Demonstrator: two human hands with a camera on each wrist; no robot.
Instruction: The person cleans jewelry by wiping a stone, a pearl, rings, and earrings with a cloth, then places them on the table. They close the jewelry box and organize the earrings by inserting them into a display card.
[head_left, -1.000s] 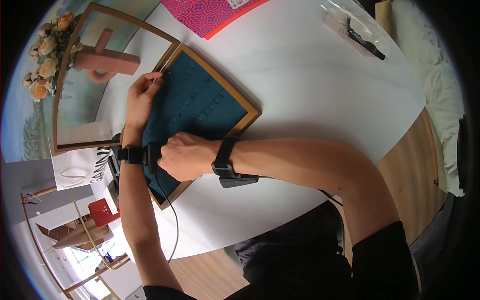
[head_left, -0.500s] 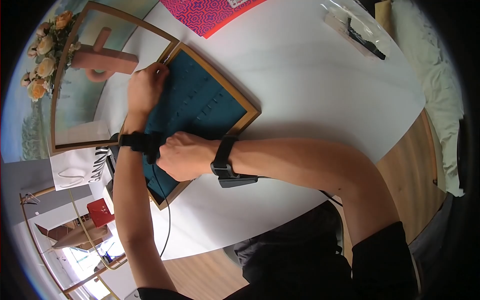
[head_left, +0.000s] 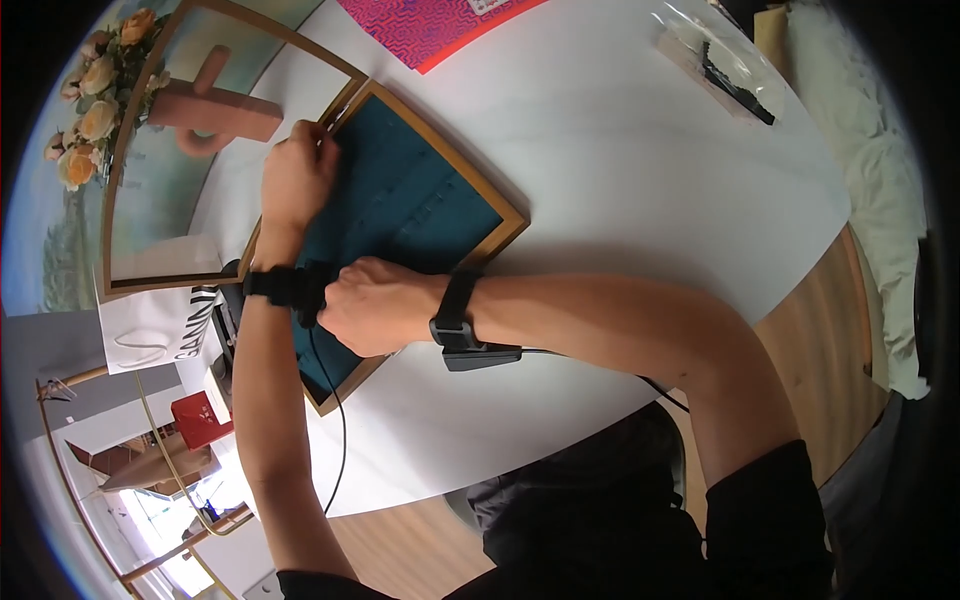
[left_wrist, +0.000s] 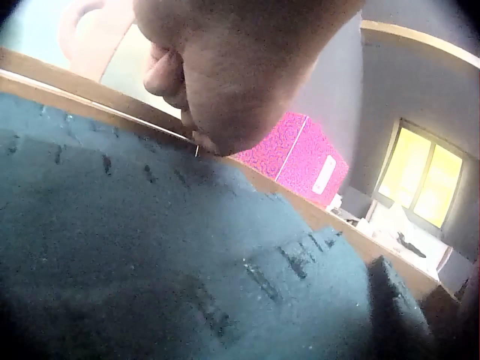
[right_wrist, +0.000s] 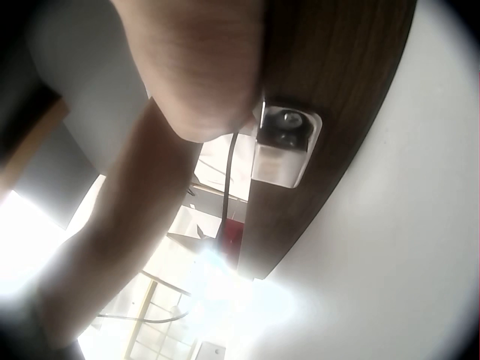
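A shallow wooden display case with a slitted teal lining lies on the white table, its glass lid raised at the left. At the far corner, my left hand is bent down with fingertips close over the lining. A small thin shiny piece shows at those fingertips in the left wrist view. My right hand is curled into a fist over the case's near side, beside the left wrist; its fingertips are hidden. Near that fist, a metal clasp sits on the case's dark wooden side.
Behind the lid are a pinkish vase and artificial flowers. A pink patterned packet lies at the far edge, a clear plastic bag with a black strap at the far right. A cable hangs from the left wrist.
My left hand has turned so its back faces up, and its fingertips have dipped toward the lining at the far corner. My right hand has kept its place on the near side.
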